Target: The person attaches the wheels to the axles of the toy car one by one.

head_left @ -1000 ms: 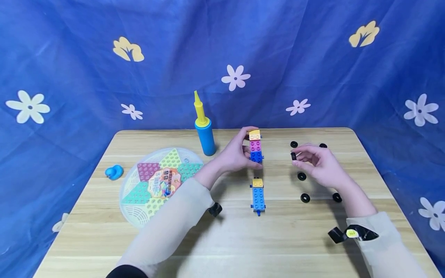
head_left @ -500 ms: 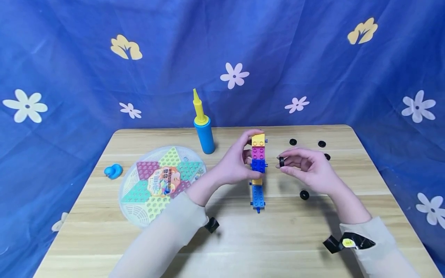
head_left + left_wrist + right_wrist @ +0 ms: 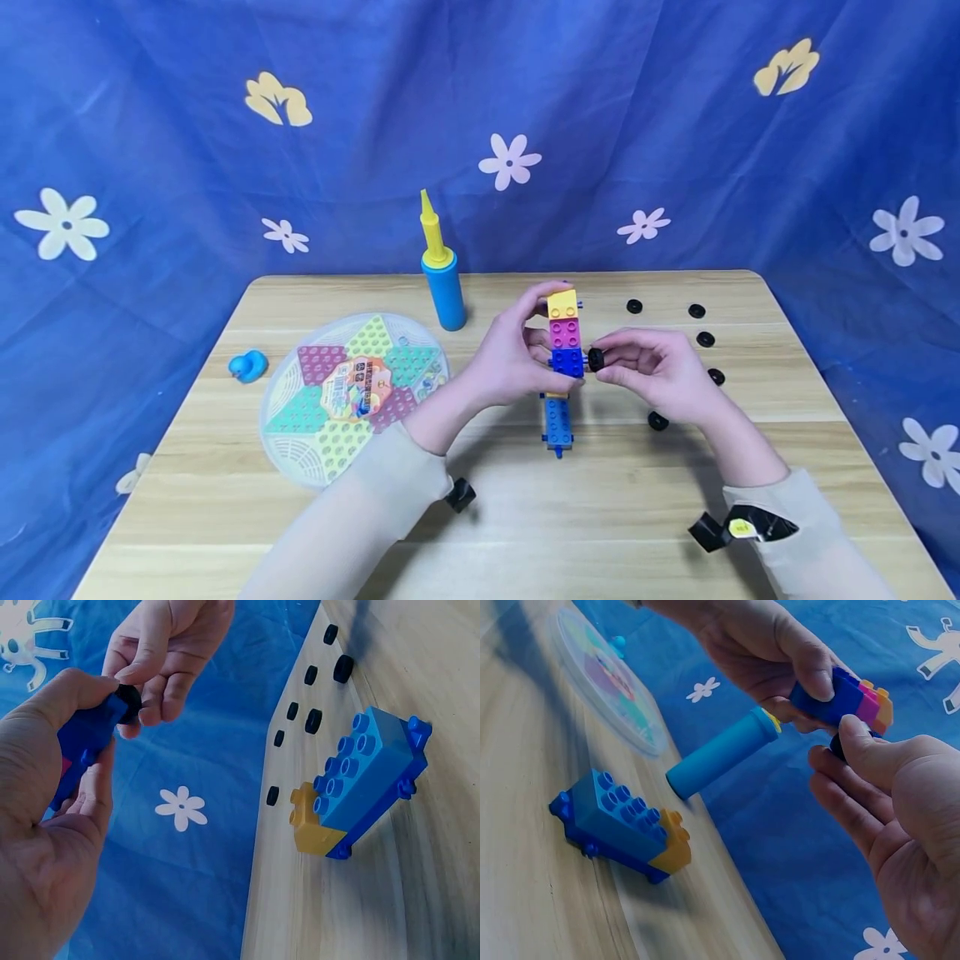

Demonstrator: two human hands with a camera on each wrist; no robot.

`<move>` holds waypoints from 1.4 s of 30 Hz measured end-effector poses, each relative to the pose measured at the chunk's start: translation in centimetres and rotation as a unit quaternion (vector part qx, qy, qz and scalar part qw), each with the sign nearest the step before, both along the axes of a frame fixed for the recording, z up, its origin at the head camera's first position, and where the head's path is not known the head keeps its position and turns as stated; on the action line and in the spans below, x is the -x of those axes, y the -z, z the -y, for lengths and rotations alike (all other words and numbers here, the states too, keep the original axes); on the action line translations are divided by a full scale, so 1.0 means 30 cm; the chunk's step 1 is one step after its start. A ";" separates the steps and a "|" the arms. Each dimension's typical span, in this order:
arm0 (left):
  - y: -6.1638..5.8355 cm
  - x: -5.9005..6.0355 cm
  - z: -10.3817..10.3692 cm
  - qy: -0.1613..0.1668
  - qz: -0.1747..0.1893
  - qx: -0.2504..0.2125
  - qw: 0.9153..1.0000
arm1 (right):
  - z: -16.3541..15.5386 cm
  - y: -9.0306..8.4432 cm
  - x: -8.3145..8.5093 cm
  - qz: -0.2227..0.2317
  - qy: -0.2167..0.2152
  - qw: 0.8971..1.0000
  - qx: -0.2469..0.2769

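My left hand [image 3: 510,354] grips a toy car of building blocks [image 3: 565,335], yellow, pink and blue, held up above the table with small axle pegs at its sides. Between thumb and fingers my right hand [image 3: 656,371] pinches a small black wheel [image 3: 596,360], right at the peg on the car's blue end. In the left wrist view the wheel [image 3: 129,703] meets the blue end of the car [image 3: 86,742]. A second block car, light blue with a yellow end [image 3: 558,423], stands on the table below, partly covered by the held one in the head view.
Several loose black wheels [image 3: 705,339] lie on the right of the table [image 3: 600,517]. At the back stands a blue and yellow hand pump [image 3: 444,292]. A round Chinese checkers board [image 3: 292,454] and a blue rubber duck [image 3: 248,366] are on the left.
My left hand has brought the block car nearer and slightly right. My right hand has carried the black wheel left from among the loose wheels to the car's side peg.
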State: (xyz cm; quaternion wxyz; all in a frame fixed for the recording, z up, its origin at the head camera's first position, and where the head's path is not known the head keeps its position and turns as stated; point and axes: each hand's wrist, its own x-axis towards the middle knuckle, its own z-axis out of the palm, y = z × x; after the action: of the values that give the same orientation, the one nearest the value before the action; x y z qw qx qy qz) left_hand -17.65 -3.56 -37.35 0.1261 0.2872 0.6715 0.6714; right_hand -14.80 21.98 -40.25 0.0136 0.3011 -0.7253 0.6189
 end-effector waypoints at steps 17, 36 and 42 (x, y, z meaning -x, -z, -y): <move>0.020 -0.010 0.002 -0.008 0.000 0.007 1.000 | 0.042 -0.002 -0.006 -0.037 -0.008 0.999 0.023; 0.073 -0.032 -0.030 0.007 0.013 -0.127 0.992 | 0.073 0.023 -0.025 -0.025 -0.034 0.989 0.144; 0.069 -0.029 -0.025 0.022 0.010 -0.105 0.994 | 0.070 0.009 -0.036 -0.045 -0.013 0.994 0.095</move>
State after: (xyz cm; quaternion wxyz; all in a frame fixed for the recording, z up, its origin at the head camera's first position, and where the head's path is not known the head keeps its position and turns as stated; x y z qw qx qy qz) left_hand -16.79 -2.82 -39.43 0.1162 0.3071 0.5893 0.7382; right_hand -13.71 19.87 -40.52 0.0673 0.3351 -0.6578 0.6712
